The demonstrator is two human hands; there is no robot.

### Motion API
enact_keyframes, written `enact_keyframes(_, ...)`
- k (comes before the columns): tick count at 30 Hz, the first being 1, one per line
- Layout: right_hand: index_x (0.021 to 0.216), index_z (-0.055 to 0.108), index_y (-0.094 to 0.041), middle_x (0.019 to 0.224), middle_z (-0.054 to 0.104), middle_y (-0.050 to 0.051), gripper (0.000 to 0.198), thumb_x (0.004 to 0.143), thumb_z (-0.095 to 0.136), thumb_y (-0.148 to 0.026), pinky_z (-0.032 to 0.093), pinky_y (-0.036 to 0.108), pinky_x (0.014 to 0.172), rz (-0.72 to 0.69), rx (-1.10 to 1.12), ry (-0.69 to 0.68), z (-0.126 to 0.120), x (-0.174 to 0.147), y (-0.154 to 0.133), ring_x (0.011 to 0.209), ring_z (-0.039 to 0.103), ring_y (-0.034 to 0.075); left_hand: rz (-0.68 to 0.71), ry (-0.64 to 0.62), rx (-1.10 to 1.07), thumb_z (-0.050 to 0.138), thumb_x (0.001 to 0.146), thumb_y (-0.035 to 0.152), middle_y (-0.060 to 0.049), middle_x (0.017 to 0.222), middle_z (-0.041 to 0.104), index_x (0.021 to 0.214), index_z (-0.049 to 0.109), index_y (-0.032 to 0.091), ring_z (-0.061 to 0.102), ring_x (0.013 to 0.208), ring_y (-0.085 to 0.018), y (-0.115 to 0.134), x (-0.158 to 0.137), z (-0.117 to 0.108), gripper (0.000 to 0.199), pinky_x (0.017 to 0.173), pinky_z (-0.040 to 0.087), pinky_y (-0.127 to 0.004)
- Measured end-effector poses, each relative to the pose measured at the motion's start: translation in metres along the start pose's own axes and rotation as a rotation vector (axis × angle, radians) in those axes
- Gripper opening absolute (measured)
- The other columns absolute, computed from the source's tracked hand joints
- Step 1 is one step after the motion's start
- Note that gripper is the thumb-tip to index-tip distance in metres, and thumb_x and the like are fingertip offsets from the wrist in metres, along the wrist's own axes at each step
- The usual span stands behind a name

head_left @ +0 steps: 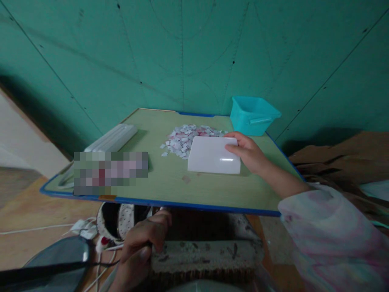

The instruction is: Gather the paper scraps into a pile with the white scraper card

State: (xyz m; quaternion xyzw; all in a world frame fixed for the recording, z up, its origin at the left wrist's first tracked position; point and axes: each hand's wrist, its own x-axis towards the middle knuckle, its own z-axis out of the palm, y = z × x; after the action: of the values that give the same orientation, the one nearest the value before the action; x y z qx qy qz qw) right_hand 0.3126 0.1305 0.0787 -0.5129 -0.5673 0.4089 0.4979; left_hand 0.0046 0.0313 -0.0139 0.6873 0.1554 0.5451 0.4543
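Note:
My right hand (247,152) grips a glossy white flat panel (212,156) by its upper right edge, thumb on top and fingers behind. The panel hangs tilted over the table, in front of a heap of small white paper scraps (180,140), some with pink or red on them, and hides part of it. Below the table's front edge, my left hand (146,235) is closed with its fingers curled. What it holds, if anything, cannot be made out; it is near a speckled cloth-like piece (209,253).
A turquoise bin (252,115) stands at the table's back right corner. A white wrapped bundle (114,138) lies at left behind a blurred-out patch. The green table (170,190) has a blue rim and stands against a green wall (194,52). Cables and brown cardboard (343,158) lie around.

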Motion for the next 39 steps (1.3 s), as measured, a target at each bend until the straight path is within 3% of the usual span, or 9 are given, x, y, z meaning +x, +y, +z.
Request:
enact_keyframes(6,0.098,0.062,-0.024,0.075,0.064,-0.003,0.036,0.065,0.073,-0.033,0.041,0.027,0.056,0.055,0.004,-0.148,0.011,-0.013,-0.008,0.061,0.055,0.015,-0.001,0.007,0.013,0.045,0.104,0.051,0.002,0.059,0.044,0.070,0.052,0.023,0.046,0.061,-0.017,-0.001,-0.002,0.000,0.044,0.067,0.039,-0.037)
enact_keyframes(15,0.093,0.062,-0.024,0.071,0.063,-0.005,0.032,0.062,0.069,-0.031,0.039,0.026,0.054,0.014,0.022,0.007,0.003,-0.008,-0.006,0.057,0.053,0.013,-0.011,0.003,0.017,0.046,0.104,0.051,0.003,0.060,0.044,0.072,0.053,0.023,0.047,0.063,-0.017,0.000,-0.003,-0.001,0.043,0.068,0.041,-0.036)
enact_keyframes(23,0.090,0.061,-0.024,0.068,0.063,-0.006,0.030,0.062,0.070,-0.030,0.038,0.025,0.053,0.074,0.011,-0.126,0.006,-0.012,-0.007,0.056,0.054,0.013,-0.005,0.013,-0.002,0.049,0.103,0.052,0.003,0.058,0.046,0.070,0.054,0.022,0.046,0.060,-0.016,0.000,-0.003,-0.001,0.045,0.069,0.041,-0.037)
enact_keyframes(39,0.094,0.060,-0.024,0.072,0.066,-0.006,0.036,0.062,0.075,-0.030,0.040,0.024,0.052,0.152,0.051,-0.215,0.010,-0.017,-0.011,0.056,0.056,0.012,0.013,-0.011,0.030,0.050,0.102,0.054,0.004,0.056,0.048,0.068,0.055,0.022,0.049,0.057,-0.015,0.000,0.005,-0.003,0.047,0.070,0.044,-0.034)
